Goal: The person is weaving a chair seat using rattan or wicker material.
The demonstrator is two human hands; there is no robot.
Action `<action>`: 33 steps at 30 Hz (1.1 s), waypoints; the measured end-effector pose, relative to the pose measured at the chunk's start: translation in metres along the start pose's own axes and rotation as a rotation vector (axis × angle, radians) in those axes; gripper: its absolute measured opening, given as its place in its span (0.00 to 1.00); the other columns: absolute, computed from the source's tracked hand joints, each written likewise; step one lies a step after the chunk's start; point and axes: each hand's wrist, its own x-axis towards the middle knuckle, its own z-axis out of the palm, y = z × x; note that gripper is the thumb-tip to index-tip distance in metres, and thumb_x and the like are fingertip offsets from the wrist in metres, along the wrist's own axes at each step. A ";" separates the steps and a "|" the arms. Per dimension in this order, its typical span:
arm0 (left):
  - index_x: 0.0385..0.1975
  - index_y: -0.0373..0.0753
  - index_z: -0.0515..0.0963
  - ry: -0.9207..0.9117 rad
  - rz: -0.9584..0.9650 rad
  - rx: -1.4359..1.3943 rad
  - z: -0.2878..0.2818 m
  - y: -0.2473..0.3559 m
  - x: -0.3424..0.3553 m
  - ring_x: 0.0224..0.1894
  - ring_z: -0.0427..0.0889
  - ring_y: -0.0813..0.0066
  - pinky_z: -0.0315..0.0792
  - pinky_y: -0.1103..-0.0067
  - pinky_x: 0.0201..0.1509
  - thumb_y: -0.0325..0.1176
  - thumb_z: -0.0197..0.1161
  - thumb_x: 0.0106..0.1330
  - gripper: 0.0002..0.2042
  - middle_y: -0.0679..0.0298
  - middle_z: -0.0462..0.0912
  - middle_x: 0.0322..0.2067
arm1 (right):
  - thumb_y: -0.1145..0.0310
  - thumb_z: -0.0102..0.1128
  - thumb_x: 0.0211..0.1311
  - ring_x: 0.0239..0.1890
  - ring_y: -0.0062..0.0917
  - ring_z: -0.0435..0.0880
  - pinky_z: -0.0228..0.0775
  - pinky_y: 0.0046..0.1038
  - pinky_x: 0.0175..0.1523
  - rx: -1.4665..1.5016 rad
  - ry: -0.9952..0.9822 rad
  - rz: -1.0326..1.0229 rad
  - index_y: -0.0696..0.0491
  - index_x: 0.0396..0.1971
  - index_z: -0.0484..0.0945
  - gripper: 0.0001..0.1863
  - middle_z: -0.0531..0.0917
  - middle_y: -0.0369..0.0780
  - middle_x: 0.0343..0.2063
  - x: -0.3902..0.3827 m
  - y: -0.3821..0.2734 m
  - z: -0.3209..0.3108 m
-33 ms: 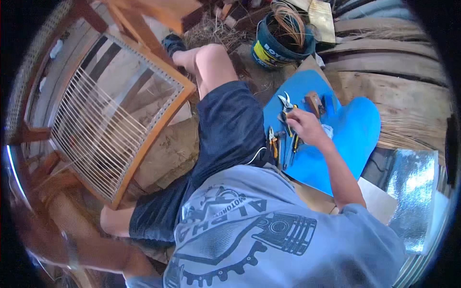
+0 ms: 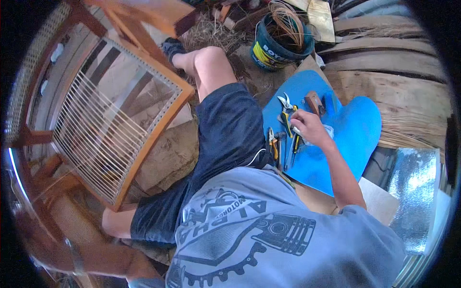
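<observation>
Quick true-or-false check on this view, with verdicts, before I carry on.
1. The person's bare right hand is over the smooth blue mat. True.
2. The dark green plastic bucket is empty. False: the bucket holds coiled tan strands.
3. The steel-bladed shears with yellow-and-black handles lie on the mat. True.
4. Straight pale strands cover the whole wooden-framed seat. False: the pale strands leave part of the seat open.

One chair seat frame (image 2: 154,128), with way too many pale strands (image 2: 89,153) to count. Just one bucket (image 2: 278,53) and one blue mat (image 2: 357,127). I get one pair of snips (image 2: 286,106), one pair of orange-handled pliers (image 2: 273,141), one wooden block (image 2: 313,103), plus one shiny silver sheet (image 2: 414,187).
</observation>
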 end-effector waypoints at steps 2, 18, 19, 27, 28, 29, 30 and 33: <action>0.41 0.36 0.79 0.069 0.018 0.065 -0.053 -0.010 -0.055 0.32 0.82 0.69 0.77 0.74 0.36 0.37 0.64 0.68 0.11 0.60 0.84 0.32 | 0.68 0.60 0.65 0.29 0.25 0.82 0.74 0.30 0.38 0.085 0.058 0.136 0.59 0.36 0.79 0.09 0.83 0.41 0.27 0.000 0.029 -0.007; 0.50 0.35 0.78 0.814 0.087 0.554 -0.177 -0.047 -0.055 0.34 0.85 0.67 0.78 0.74 0.43 0.38 0.64 0.68 0.17 0.58 0.87 0.35 | 0.64 0.63 0.63 0.28 0.25 0.83 0.74 0.25 0.30 0.892 0.608 0.469 0.59 0.44 0.77 0.16 0.82 0.43 0.32 0.308 0.204 -0.098; 0.50 0.36 0.77 0.673 -0.130 0.487 -0.163 -0.058 -0.051 0.38 0.82 0.72 0.75 0.79 0.44 0.39 0.61 0.71 0.15 0.61 0.84 0.36 | 0.61 0.66 0.59 0.31 0.30 0.84 0.76 0.29 0.35 0.668 0.677 0.516 0.60 0.47 0.76 0.22 0.83 0.45 0.35 0.319 0.241 -0.118; 0.47 0.37 0.74 0.527 -0.589 0.420 -0.094 -0.081 -0.045 0.31 0.77 0.80 0.72 0.82 0.35 0.38 0.58 0.75 0.11 0.64 0.81 0.33 | 0.50 0.74 0.45 0.59 0.45 0.77 0.67 0.39 0.64 -0.052 0.841 0.178 0.62 0.62 0.68 0.47 0.77 0.56 0.56 0.408 0.209 -0.144; 0.47 0.37 0.74 0.524 -0.588 0.420 -0.091 -0.086 -0.042 0.31 0.77 0.80 0.72 0.82 0.35 0.38 0.58 0.75 0.11 0.64 0.81 0.33 | 0.49 0.75 0.45 0.60 0.45 0.77 0.67 0.39 0.64 -0.074 0.841 0.146 0.60 0.63 0.67 0.48 0.77 0.56 0.57 0.417 0.209 -0.149; 0.47 0.37 0.74 0.450 -0.639 0.432 -0.067 -0.087 -0.031 0.30 0.78 0.80 0.73 0.82 0.34 0.38 0.58 0.74 0.11 0.64 0.81 0.32 | 0.48 0.76 0.45 0.61 0.44 0.76 0.66 0.38 0.65 -0.099 0.835 0.117 0.59 0.65 0.67 0.49 0.76 0.56 0.58 0.422 0.212 -0.151; 0.47 0.37 0.74 0.377 -0.686 0.444 -0.053 -0.087 -0.026 0.29 0.78 0.81 0.73 0.83 0.33 0.38 0.58 0.74 0.12 0.64 0.81 0.32 | 0.48 0.76 0.45 0.61 0.44 0.76 0.66 0.38 0.65 -0.101 0.833 0.119 0.59 0.65 0.67 0.49 0.76 0.56 0.58 0.425 0.213 -0.154; 0.47 0.37 0.75 0.319 -0.709 0.404 -0.011 -0.089 -0.012 0.26 0.77 0.82 0.72 0.85 0.30 0.38 0.58 0.74 0.11 0.63 0.83 0.31 | 0.51 0.73 0.53 0.47 0.38 0.84 0.73 0.34 0.54 -0.072 0.145 0.083 0.60 0.55 0.78 0.35 0.85 0.51 0.47 0.421 0.184 -0.148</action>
